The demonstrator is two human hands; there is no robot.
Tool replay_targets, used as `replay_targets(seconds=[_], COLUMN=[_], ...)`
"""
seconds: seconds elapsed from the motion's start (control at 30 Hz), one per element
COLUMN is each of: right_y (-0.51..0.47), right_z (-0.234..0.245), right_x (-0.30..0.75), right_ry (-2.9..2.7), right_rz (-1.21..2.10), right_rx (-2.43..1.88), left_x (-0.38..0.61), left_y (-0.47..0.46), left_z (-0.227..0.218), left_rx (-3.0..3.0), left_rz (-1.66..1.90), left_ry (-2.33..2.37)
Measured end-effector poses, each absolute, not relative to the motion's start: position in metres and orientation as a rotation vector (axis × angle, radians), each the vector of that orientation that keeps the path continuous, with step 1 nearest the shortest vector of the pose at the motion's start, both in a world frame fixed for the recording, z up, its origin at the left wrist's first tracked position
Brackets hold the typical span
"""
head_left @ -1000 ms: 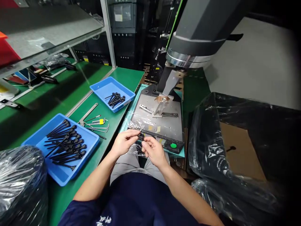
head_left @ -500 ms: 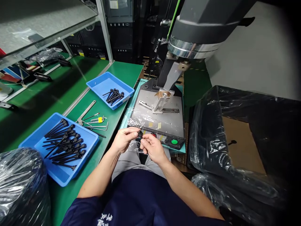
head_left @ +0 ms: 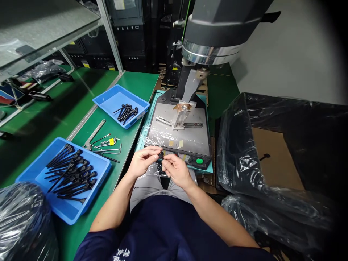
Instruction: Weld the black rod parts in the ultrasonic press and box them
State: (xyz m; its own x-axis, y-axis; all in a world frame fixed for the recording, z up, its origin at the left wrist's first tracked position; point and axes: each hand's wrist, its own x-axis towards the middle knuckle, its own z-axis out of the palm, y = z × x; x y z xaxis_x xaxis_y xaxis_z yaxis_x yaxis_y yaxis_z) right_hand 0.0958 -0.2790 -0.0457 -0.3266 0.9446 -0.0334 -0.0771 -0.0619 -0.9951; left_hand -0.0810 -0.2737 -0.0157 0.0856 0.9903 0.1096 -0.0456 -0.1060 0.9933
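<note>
My left hand [head_left: 143, 160] and my right hand [head_left: 176, 169] meet in front of my body, fingers pinched together on a small black part [head_left: 161, 155]. They hover over crinkled clear plastic film at the front edge of a grey metal machine plate [head_left: 190, 139]. A metal fixture [head_left: 181, 113] stands on that plate under the press head [head_left: 209, 54]. A green button [head_left: 199, 161] sits just right of my right hand.
On the green bench, a near blue tray [head_left: 38, 170] holds several long black parts; a far blue tray [head_left: 114, 98] holds a few more. Hex keys and a wrench [head_left: 104, 145] lie between them. A black-lined cardboard box [head_left: 272, 159] stands right; a wrapped bundle [head_left: 21, 221] lower left.
The view has shifted a little, so everything sits slightly further left. Both hands stay pinched on the small black part at the same spot, with only slight finger movement.
</note>
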Motion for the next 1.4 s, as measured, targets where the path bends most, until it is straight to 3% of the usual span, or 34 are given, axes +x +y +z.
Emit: replay_targets(seconds=[0.1,0.27,0.53,0.8,1.0,1.4], right_y=[-0.280,-0.276,-0.250,-0.198,-0.208,-0.220], right_z=[-0.048,-0.051,-0.048,-0.060,-0.088,-0.103], right_x=[0.097,0.099,0.117,0.170,0.205,0.220], right_ry=[-1.414,-1.302,-1.238,-1.220,-1.175,-1.081], right_rz=[1.376,1.488,1.372,0.988,1.153,1.299], right_rx=[-1.047,-1.012,-1.064,-1.233,-1.240,-1.229], left_x=[-0.077,-0.065,-0.034,0.000,0.015,0.011], left_y=[-0.275,-0.271,-0.231,-0.132,-0.062,-0.030], left_z=[-0.016,-0.024,-0.024,-0.001,-0.003,-0.005], left_rx=[1.291,1.209,1.186,1.661,1.947,2.046], left_rz=[1.228,1.256,1.183,1.312,1.347,1.179], left_ry=[1.035,0.995,1.112,1.171,1.299,1.317])
